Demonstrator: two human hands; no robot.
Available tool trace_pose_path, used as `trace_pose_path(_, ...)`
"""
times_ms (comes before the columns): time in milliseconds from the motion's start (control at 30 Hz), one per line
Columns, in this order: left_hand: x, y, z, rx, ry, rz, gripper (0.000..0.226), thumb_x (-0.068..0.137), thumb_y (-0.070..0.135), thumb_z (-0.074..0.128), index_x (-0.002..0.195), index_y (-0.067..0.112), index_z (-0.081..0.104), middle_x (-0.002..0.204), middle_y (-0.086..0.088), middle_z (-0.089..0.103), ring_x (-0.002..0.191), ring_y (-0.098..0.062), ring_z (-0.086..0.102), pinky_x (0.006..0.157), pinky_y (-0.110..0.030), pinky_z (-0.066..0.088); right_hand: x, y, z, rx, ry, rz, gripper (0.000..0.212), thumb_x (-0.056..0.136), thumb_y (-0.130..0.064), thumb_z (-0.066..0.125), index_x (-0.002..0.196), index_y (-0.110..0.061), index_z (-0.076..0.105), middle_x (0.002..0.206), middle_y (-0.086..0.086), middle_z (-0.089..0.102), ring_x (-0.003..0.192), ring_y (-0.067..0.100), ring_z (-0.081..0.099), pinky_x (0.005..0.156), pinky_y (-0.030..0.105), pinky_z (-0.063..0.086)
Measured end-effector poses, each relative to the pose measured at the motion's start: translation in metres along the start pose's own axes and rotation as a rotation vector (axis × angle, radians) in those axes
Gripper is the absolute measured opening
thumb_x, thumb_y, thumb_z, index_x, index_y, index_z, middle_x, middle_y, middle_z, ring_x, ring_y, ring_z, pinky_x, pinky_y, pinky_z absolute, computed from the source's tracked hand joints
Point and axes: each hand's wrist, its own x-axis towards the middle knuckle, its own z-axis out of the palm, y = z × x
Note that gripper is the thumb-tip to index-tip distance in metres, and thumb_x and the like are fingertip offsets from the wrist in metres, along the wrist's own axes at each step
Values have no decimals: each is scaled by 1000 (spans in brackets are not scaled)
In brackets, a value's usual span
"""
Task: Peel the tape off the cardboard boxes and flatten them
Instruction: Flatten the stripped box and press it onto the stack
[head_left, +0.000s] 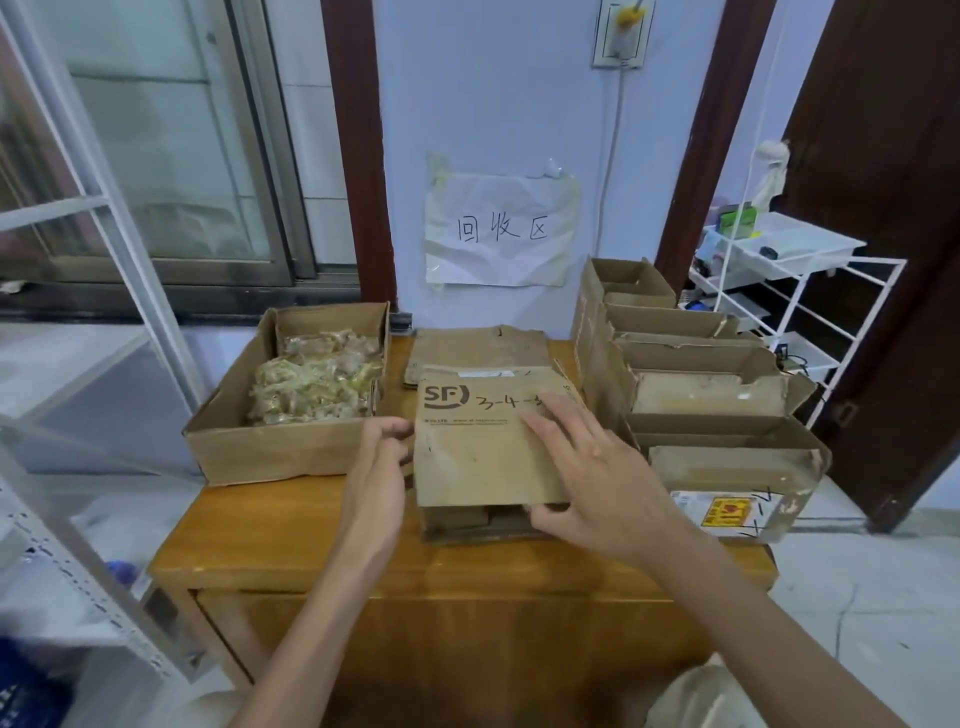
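A flattened brown cardboard box (478, 447) with an "SF" mark lies on top of a stack of flattened cardboard (478, 348) in the middle of the wooden table (311, 530). My right hand (597, 467) lies flat on its right part, fingers spread, thumb at its near edge. My left hand (379, 462) is at the box's left edge, fingers loosely curled and touching that edge. Several open cardboard boxes (691, 364) stand in a row along the table's right side.
An open box (249, 447) at the left holds a heap of crumpled peeled tape (317, 384). A paper sign (498, 228) hangs on the wall behind. A white wire rack (795, 291) stands at the right, a metal shelf frame (78, 561) at the left.
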Motion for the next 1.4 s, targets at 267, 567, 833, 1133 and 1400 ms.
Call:
trace_pose_path(267,-2,-15,22,258,-72,59,70,76,37,90,126,27,42,115,21,58,105,-5,61,87,-24,55,30,22,-51,395,6,192,71,76,-94,47,104,-38,80,100,-18,78,89,0,68,81,32,57)
trace_pose_path(567,-4,7,51,638,143,54,102,68,52,86,142,12,28,136,-9,51,121,-33,57,87,-48,56,40,15,-39,617,213,314,70,73,-71,80,133,-40,65,122,-19,73,114,-5,65,104,33,54)
trace_pose_path(833,3,51,4,445,-166,-51,18,101,23,51,106,9,60,113,9,38,64,-21,52,59,-39,39,30,-15,-11,683,368,402,140,72,-48,93,163,-42,-13,171,-11,25,135,17,57,109,38,49)
trace_pose_path(1133,-4,76,-16,241,-158,-138,25,81,33,53,80,16,33,81,-8,31,72,-22,35,72,-41,28,38,-12,-36,381,306,538,139,80,-39,85,157,-38,-30,159,10,49,91,29,74,76,46,62)
trace_pose_path(1400,-18,70,-33,235,-105,-51,27,101,12,51,83,14,32,85,-6,32,76,-20,38,67,-40,28,17,2,-65,992,342,471,84,104,-11,44,163,-53,2,147,-23,47,127,-4,49,112,36,36)
